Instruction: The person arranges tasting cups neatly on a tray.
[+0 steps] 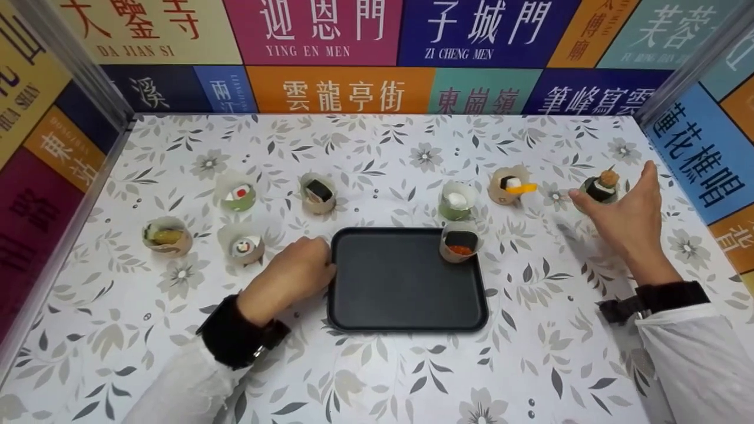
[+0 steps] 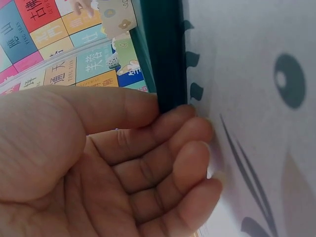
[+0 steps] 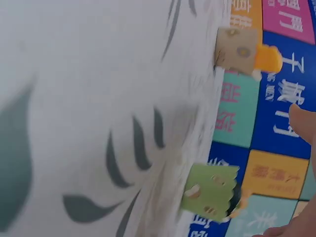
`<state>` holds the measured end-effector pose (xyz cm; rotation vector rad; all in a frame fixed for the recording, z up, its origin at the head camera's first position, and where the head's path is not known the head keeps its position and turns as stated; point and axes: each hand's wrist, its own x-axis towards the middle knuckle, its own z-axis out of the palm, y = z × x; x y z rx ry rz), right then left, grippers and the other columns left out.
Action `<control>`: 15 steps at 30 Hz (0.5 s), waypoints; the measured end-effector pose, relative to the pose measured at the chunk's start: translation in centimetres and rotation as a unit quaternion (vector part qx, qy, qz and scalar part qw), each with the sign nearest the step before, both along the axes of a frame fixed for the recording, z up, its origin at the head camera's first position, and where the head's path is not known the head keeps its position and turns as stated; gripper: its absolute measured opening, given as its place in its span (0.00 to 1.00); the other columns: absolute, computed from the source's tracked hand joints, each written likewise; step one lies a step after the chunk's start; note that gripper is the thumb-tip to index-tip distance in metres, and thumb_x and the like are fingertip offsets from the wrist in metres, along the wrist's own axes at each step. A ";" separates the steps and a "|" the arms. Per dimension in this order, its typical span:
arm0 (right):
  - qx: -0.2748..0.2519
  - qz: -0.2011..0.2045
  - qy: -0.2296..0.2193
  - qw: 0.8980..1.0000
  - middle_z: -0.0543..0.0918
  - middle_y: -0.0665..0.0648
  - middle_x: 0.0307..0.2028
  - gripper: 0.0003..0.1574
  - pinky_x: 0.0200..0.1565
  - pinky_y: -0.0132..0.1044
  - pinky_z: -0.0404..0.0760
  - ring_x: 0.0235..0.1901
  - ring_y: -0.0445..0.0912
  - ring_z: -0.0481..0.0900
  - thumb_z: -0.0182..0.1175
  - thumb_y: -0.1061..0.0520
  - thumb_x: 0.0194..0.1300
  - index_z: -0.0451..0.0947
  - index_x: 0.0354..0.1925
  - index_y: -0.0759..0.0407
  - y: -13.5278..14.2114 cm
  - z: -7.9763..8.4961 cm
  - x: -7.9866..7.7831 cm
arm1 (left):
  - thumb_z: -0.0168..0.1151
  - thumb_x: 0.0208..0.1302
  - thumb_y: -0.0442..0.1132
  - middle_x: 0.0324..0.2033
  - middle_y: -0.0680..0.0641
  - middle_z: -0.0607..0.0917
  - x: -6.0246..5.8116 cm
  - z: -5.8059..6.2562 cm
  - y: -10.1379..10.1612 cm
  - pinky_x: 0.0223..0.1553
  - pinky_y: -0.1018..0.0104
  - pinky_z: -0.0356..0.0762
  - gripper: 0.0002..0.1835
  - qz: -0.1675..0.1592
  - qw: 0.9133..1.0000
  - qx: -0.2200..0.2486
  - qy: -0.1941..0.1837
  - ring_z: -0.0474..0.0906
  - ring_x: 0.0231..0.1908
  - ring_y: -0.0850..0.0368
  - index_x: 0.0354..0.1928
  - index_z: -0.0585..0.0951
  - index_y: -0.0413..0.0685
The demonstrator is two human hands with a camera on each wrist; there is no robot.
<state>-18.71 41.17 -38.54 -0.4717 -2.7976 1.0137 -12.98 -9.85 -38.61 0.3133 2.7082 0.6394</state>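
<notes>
Left hand (image 1: 294, 272) curled, grip pinching tray (image 1: 406, 294) rim mid-worktop. Right hand (image 1: 627, 221) spread, grip apart around far-right sushi cup (image 1: 599, 189), not yet closed. Risk: a hasty close likely tips the cup.

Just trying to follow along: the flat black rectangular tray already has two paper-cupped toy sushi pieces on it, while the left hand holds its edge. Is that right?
Not quite. The flat black rectangular tray carries only one paper-cupped toy sushi piece, the red-topped one at its far right corner, as the head view shows. The other cups stand on the floral tabletop. The left hand does hold the tray's left edge.
</notes>
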 end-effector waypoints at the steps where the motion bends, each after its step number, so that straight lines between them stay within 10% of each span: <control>1: -0.005 0.002 -0.007 1.000 0.27 0.66 0.82 0.87 0.77 0.62 0.40 0.80 0.65 0.32 0.66 0.22 0.59 0.18 0.81 0.58 0.4 -0.1 -0.3 | 0.63 0.69 0.37 0.28 0.44 0.80 0.0 0.0 0.0 0.36 0.49 0.78 0.09 0.001 1.000 -0.001 -0.002 0.79 0.32 0.45 0.30 0.78 0.43; 15: -0.062 0.029 -0.083 0.994 0.38 0.74 0.81 0.87 0.75 0.64 0.51 0.77 0.71 0.46 0.73 0.31 0.60 0.18 0.81 0.60 2.7 -1.7 -2.9 | 0.62 0.70 0.36 0.28 0.43 0.81 0.0 0.2 0.1 0.36 0.49 0.79 0.08 0.002 1.000 -0.009 -0.009 0.79 0.31 0.44 0.32 0.78 0.42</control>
